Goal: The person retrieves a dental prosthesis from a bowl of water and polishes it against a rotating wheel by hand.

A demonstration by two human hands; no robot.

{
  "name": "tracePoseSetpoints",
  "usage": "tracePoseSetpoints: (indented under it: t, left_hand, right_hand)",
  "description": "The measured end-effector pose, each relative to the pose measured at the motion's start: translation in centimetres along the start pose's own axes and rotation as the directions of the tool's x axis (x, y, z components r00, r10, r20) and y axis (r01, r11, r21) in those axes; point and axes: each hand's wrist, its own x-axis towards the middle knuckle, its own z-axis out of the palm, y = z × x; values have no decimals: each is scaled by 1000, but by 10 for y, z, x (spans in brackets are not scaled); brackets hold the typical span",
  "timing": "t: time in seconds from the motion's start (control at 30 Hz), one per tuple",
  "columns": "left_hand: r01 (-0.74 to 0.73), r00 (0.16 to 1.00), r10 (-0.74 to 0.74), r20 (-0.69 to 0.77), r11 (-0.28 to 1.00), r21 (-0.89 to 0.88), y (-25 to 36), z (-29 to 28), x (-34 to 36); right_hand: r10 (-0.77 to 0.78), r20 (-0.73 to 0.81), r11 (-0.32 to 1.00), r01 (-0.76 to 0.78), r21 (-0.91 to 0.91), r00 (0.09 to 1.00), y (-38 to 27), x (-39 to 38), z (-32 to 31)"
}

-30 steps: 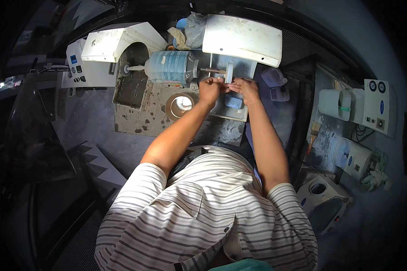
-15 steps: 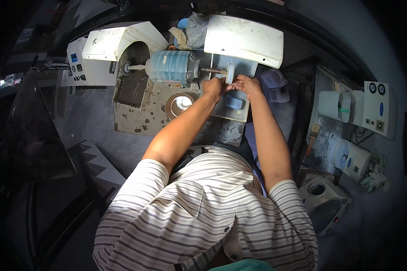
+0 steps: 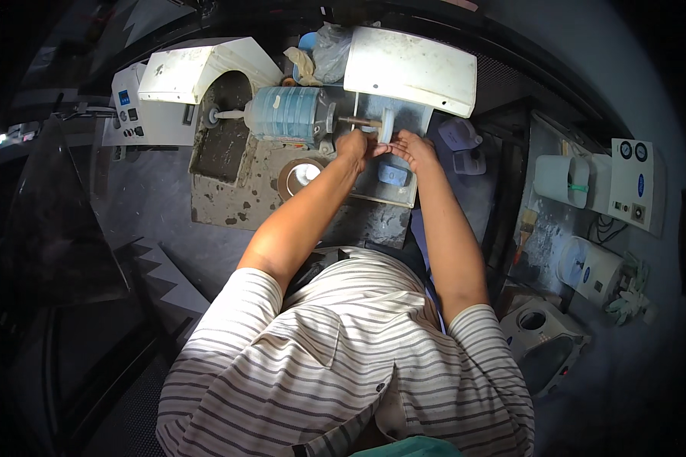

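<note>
We're at white wheel, on shaft end of blue motor; L hand + R hand meet by near rim, fingers curled, tips close tog; pinching smth? can't tell, hidden; looks mid-work to us, amt done vs left unclear

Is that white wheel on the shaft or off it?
On: the white wheel sits at the end of the shaft that sticks out from the blue motor.
</note>
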Motion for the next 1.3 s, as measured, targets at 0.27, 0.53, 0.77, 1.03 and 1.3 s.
tracePoseSetpoints:
  t: [0.27,0.53,0.77,1.03,1.3]
  left_hand:
    - [42,998,-40,48,998,-44,-6,-5,16]
    - [-32,990,19,142,995,91,2,-14,-14]
    - [-209,883,154,443,975,78,-7,-56,-49]
    - [-390,839,277,468,906,163,-21,-58,-54]
    - [-855,425,599,679,19,519,-12,-56,-60]
  right_hand:
    - [-1,7,1000,1,-12,1000,-2,3,2]
    - [-102,45,994,100,44,994,12,-16,0]
    - [-379,134,922,386,-31,916,22,-93,14]
    - [-366,208,904,400,-154,907,42,-100,2]
    - [-474,290,665,554,-500,831,47,-78,2]
